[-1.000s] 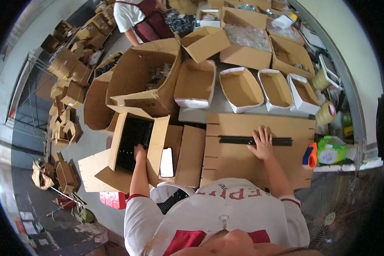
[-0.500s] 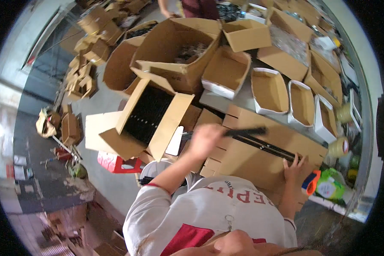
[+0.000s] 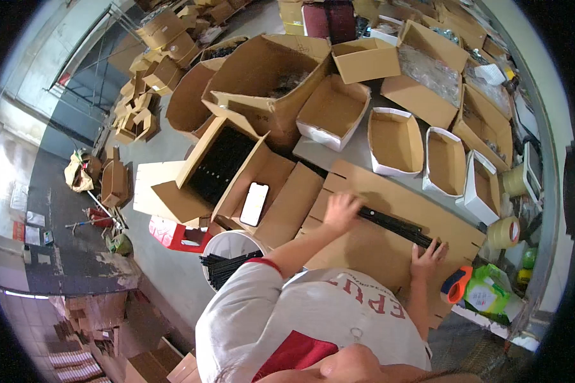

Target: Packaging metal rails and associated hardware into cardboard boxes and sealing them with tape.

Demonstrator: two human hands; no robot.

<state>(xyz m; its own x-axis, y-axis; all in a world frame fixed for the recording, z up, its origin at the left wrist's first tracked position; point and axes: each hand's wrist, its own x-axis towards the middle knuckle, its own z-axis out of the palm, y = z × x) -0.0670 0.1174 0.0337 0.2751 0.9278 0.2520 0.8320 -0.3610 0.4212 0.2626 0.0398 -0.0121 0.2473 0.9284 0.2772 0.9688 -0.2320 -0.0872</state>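
Left hand (image 3: pixel 343 212), aloft with dark pieces half a second ago, now down at the black strips' (image 3: pixel 393 223) left end: fingers curled, grip unclear. Right hand (image 3: pixel 430 255) loosely spread at their right end. Strips lie nearer the cardboard sheet's (image 3: pixel 390 191) far edge. Best: square both ends, light even pressure.

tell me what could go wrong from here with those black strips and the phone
The black strips might skew on the cardboard sheet if the left hand or right hand at their ends slips. The phone, lying near the left forearm, could get knocked.
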